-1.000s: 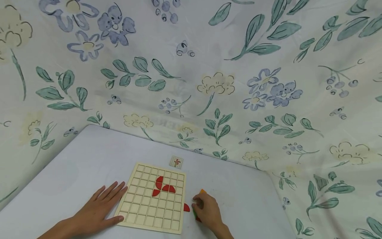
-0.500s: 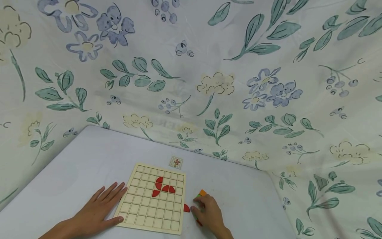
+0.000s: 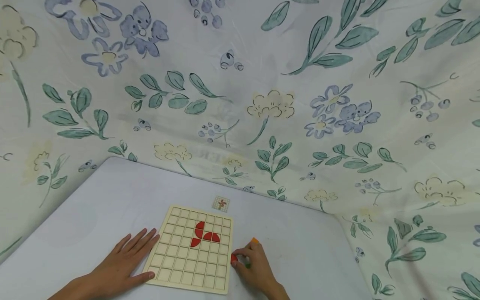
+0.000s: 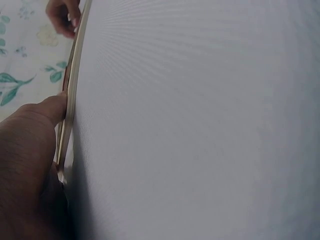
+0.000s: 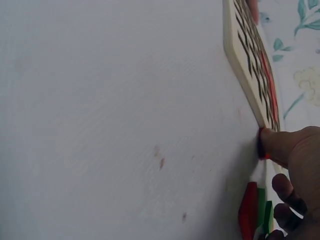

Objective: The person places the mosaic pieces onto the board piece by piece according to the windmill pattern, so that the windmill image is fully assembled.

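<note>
A wooden grid board (image 3: 180,263) lies on the white table with red quarter-circle pieces (image 3: 212,237) set in a cluster of its squares. My left hand (image 3: 125,258) rests along the board's left side, fingers spread and straight, with the fingertips and thumb at the rim. By the board's right edge, my right hand (image 3: 256,266) pinches a loose red quarter-circle piece (image 3: 233,258) between thumb and fingers. In the right wrist view, the thumb presses on that red piece (image 5: 261,144) close to the board's corner.
Under and beside my right hand lie an orange piece (image 3: 255,240), a green piece (image 3: 248,265) and, in the right wrist view, another red piece (image 5: 247,212). A small pattern card (image 3: 221,203) sits behind the board. Floral cloth (image 3: 270,104) hangs beyond the table.
My right hand has moved left from the coloured pieces to the loose red quarter-circle and taken hold of it. The left hand stays in place at the board.
</note>
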`<state>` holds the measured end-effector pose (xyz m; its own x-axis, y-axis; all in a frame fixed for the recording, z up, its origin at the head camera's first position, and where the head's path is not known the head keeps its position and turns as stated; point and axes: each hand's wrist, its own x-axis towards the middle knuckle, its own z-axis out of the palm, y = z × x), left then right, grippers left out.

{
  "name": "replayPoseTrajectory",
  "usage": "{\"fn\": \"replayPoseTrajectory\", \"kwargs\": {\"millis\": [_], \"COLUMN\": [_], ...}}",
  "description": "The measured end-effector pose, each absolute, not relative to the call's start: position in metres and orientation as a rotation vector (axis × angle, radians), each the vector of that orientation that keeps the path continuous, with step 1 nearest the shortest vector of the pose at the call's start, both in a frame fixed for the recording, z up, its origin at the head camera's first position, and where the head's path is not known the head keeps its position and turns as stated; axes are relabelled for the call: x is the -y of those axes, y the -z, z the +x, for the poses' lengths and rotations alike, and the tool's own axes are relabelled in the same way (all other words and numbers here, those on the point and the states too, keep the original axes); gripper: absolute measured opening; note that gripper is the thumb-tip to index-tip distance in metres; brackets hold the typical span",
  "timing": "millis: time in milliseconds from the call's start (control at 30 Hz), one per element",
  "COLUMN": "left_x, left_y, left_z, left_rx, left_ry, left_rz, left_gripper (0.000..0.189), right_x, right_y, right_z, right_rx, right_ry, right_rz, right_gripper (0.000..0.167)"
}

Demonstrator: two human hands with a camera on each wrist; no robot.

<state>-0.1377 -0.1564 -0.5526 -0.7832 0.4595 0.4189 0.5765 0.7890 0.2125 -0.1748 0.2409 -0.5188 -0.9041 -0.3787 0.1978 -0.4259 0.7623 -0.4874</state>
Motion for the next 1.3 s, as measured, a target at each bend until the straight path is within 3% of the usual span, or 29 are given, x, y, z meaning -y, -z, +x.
{"fn": "replayPoseTrajectory", "kwargs": {"millis": [467, 1067, 1300], "left_x": [0.156, 0.156, 0.157], "left_y": [0.549, 0.549, 0.551], "left_z": [-0.138, -0.136, -0.136], "left_rx": [2.61, 2.648, 2.642], "left_ry": [0.466, 0.484, 0.482], "left_rz": [-0.81, -0.774, -0.776], "left_gripper": [0.095, 0.09, 0.09], "right_x": [-0.231, -0.192, -0.172], "right_y": [0.51, 0.498, 0.501], "right_z": [-0.184, -0.191, -0.193], "right_rx": [2.935, 2.741, 2.735], "right_ry": [-1.146, -1.614, -1.557], "right_rz": [0.505, 0.483, 0.643], "right_gripper": [0.014, 0.021, 0.013]}}
